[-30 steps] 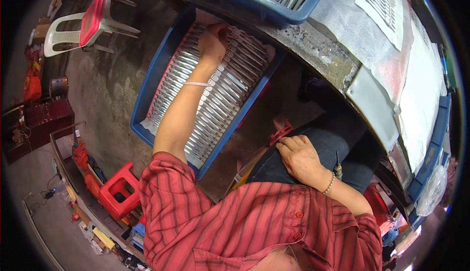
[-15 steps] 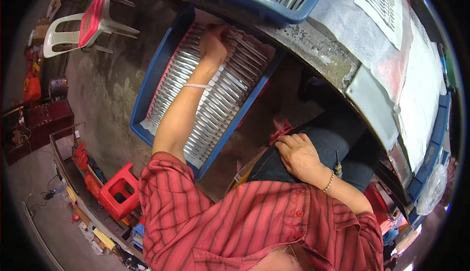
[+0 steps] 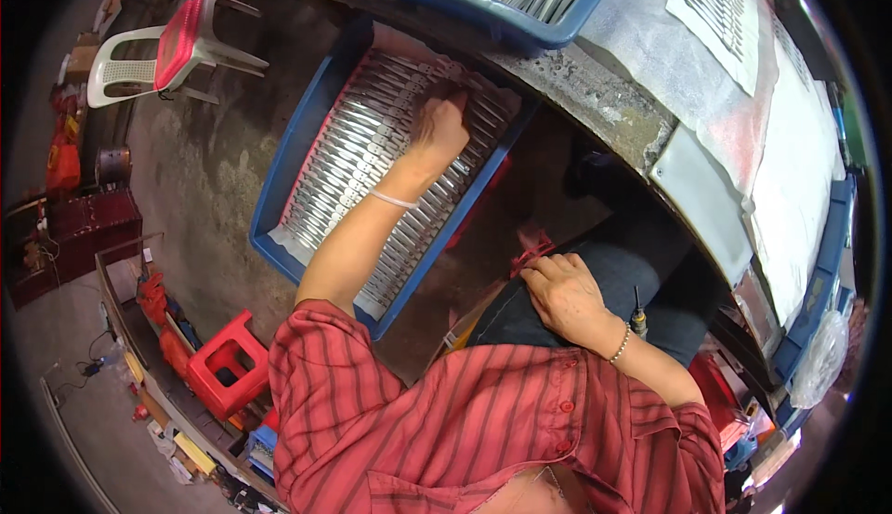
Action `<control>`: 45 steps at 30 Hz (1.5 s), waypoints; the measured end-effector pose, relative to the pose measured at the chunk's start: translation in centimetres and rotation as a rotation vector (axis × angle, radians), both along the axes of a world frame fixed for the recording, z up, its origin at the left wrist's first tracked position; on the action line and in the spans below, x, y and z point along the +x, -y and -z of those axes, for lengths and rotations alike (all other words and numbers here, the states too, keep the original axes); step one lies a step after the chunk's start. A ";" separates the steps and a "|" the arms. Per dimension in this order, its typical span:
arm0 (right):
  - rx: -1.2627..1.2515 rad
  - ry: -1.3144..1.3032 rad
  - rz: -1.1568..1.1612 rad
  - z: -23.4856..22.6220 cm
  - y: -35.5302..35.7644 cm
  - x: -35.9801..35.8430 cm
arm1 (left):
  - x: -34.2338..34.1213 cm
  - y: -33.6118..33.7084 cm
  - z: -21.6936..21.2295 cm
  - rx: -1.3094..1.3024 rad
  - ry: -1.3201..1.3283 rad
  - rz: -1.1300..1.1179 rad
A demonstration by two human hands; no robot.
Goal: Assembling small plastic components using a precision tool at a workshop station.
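My left hand (image 3: pixel 441 135) reaches into a blue plastic bin (image 3: pixel 269 189) and is over the rows of slender silver metal pieces (image 3: pixel 367 156). Its fingers are curled together and point down; their tips are hidden, so what they hold cannot be made out. The pieces lie side by side in slanting rows, with flat rounded ends along the middle. Pale lining sheets show at the bin's ends. My right hand (image 3: pixel 565 296) rests on my thigh in dark trousers, palm down, fingers loosely stretched, holding nothing.
On the worktable (image 3: pixel 613 96) stands another blue bin (image 3: pixel 520 26) heaped with silver pieces. More pieces (image 3: pixel 720 12) lie on white sheets. A slim tool with a yellowish handle (image 3: pixel 638 322) is beside my right wrist. A white chair (image 3: pixel 125 72) and red stool (image 3: pixel 228 365) stand at left.
My left hand has moved right and slightly nearer, from the far middle of the bin toward its right side, uncovering the rows there. The right hand stays on the thigh.
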State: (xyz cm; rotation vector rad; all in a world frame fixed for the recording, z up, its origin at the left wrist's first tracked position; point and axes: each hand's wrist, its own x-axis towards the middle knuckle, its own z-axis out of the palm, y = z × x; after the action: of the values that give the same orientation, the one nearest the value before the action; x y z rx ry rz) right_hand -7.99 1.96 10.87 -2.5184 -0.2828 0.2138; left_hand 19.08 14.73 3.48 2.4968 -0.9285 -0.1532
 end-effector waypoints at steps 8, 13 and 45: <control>0.018 0.016 0.011 0.1 0.2 -0.5 | 0.0 0.2 0.0 -0.153 0.107 0.048; 0.197 0.120 0.133 -2.0 1.7 -1.6 | -2.1 -2.3 -2.3 -0.119 0.165 0.021; 0.047 -0.139 0.789 -1.8 6.0 -14.2 | -2.8 0.6 0.0 -0.016 0.262 0.173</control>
State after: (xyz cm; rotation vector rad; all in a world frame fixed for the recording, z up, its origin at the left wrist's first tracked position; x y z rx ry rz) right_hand -22.18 -4.05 12.64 -2.3520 0.7420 0.0585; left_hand 16.25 14.11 3.46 2.4584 -1.2462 0.1293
